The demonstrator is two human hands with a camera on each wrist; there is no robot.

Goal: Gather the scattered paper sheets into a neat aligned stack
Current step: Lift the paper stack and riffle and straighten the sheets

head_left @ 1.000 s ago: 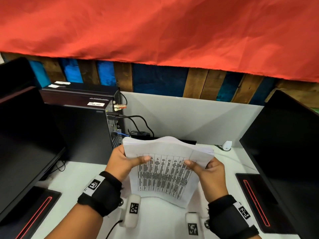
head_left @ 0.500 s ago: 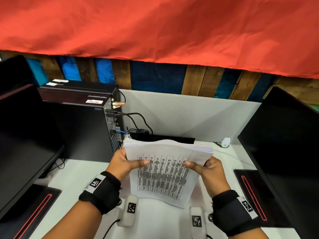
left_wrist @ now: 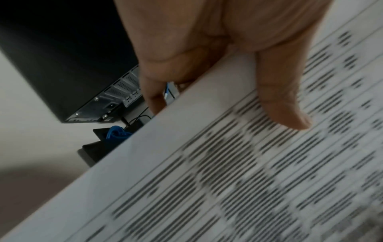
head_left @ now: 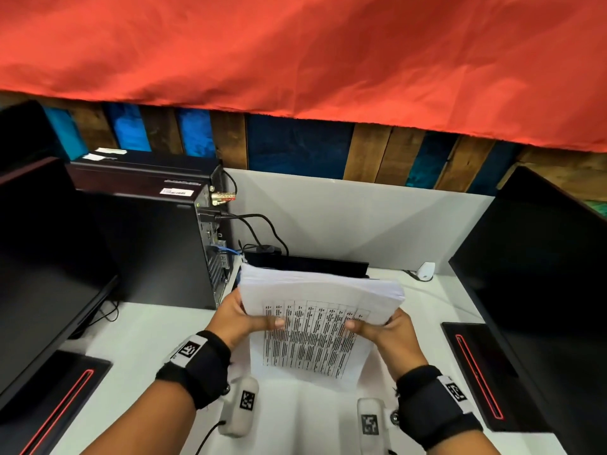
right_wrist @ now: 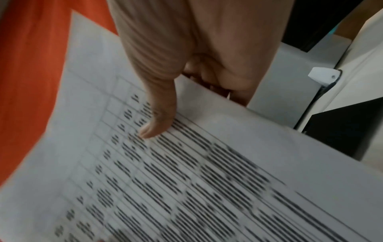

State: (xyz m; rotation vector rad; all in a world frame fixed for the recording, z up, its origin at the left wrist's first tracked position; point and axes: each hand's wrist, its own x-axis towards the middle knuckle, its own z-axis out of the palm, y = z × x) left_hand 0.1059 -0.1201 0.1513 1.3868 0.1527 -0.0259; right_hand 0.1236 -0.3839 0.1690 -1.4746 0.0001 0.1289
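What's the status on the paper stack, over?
Left hand and right hand both grip the paper stack, thumbs on top. Stack held above the desk, upper edges not quite flush. Nothing in the way.

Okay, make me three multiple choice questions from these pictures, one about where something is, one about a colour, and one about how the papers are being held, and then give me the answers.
1. Where does the small white plastic device sit?
A. At the back right of the white desk, by the partition
B. On top of the black computer tower
C. Under the papers

2. What colour is the cloth hanging across the top of the head view?
A. Blue
B. Red-orange
C. Green

3. How is the stack of white printed paper sheets held?
A. Lying flat on the desk, untouched
B. Pinched by one hand only
C. Gripped at both sides, thumbs on the printed face

Answers: 1 A, it rests near the desk's far right corner. 2 B, the fabric is plainly red-orange. 3 C, the left hand and right hand each hold a side, thumbs on top.
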